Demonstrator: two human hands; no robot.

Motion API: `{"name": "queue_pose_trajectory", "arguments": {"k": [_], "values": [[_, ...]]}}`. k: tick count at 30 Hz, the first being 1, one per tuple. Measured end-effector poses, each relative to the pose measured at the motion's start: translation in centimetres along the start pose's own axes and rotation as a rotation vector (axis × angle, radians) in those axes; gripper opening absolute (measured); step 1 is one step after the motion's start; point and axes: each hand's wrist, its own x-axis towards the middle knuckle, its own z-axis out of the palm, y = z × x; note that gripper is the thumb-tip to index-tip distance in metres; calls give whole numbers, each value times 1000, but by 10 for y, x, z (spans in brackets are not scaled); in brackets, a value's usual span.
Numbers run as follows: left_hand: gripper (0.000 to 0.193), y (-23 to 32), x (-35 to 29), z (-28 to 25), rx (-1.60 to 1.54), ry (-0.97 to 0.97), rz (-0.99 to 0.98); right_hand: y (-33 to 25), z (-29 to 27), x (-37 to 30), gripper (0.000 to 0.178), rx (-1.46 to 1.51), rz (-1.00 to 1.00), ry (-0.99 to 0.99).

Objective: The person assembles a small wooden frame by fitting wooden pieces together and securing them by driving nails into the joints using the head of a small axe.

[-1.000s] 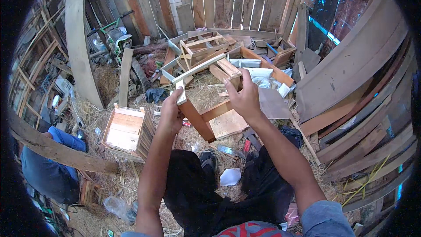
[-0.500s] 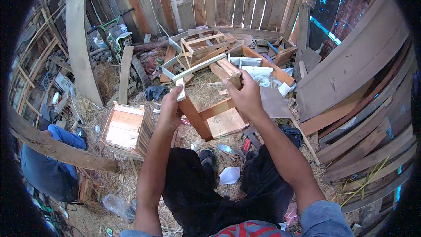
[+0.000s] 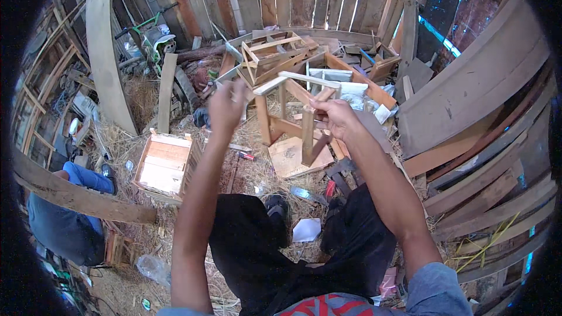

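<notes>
A small open wooden frame (image 3: 307, 140) with legs and top rails is held up in front of me, tilted. My right hand (image 3: 336, 118) is closed round its near right corner, thumb and fingers on the wood. My left hand (image 3: 227, 105) is raised to the left of the frame, apart from it. Motion smears its fingers, so their pose does not show. Beneath the frame a square wooden board (image 3: 284, 159) lies on the straw, partly hidden by the legs.
A slatted wooden box (image 3: 164, 162) stands at left. Wooden frames (image 3: 275, 55) and scrap are heaped ahead. Another person (image 3: 64, 216) sits at far left beside a curved plank (image 3: 82, 196). Large boards (image 3: 474, 88) lean at right. A white paper piece (image 3: 307, 230) lies between my feet.
My left hand has let go of the frame and moved up, away from it. The frame has turned and tilted in my right hand, showing its legs.
</notes>
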Motion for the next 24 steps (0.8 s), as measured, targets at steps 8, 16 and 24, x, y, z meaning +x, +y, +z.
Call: {"name": "queue_pose_trajectory", "arguments": {"k": [8, 16, 24], "values": [[39, 53, -56, 72, -18, -553, 235, -2, 4, -9, 16, 121, -55, 34], [43, 60, -59, 85, -145, -635, 84, -2, -13, -7, 12, 181, 24, -47], [39, 63, -49, 72, -31, -572, 291, -9, -9, -17, 14, 276, 11, -48]]}}
